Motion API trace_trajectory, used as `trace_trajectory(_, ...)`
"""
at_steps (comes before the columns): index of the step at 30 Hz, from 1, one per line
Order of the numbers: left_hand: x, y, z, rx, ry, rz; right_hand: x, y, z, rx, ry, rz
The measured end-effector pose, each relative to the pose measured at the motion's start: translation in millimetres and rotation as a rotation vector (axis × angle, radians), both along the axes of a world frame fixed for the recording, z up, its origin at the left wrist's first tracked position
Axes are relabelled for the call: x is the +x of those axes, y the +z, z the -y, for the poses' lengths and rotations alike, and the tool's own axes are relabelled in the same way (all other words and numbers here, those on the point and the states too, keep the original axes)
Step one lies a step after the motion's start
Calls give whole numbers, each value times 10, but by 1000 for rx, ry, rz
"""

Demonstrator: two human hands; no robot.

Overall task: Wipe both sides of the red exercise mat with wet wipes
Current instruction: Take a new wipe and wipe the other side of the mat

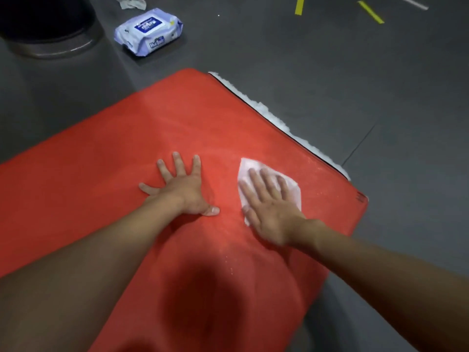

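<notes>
The red exercise mat lies flat on the dark grey floor and fills most of the view. My left hand rests palm down on the mat with its fingers spread, holding nothing. My right hand presses flat on a white wet wipe spread on the mat near its right edge. Part of the wipe sticks out beyond my fingers; the rest is hidden under my palm.
A pack of wet wipes lies on the floor beyond the mat. A crumpled used wipe is behind it. A dark round bin stands at the top left. White fluff lines the mat's right edge. Yellow tape marks cross the far floor.
</notes>
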State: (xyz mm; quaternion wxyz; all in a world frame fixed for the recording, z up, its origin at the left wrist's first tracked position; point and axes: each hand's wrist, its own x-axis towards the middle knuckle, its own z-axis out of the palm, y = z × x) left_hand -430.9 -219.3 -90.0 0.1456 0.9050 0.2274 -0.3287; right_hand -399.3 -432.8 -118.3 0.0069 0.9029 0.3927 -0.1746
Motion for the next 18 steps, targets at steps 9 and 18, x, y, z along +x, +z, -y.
trace_trajectory(9,-75,20,76,49,68,95,15,-41,417,5,25,43)
trace_trajectory(18,-601,188,918,75,-66,31,-6,-68,781,40,-42,75)
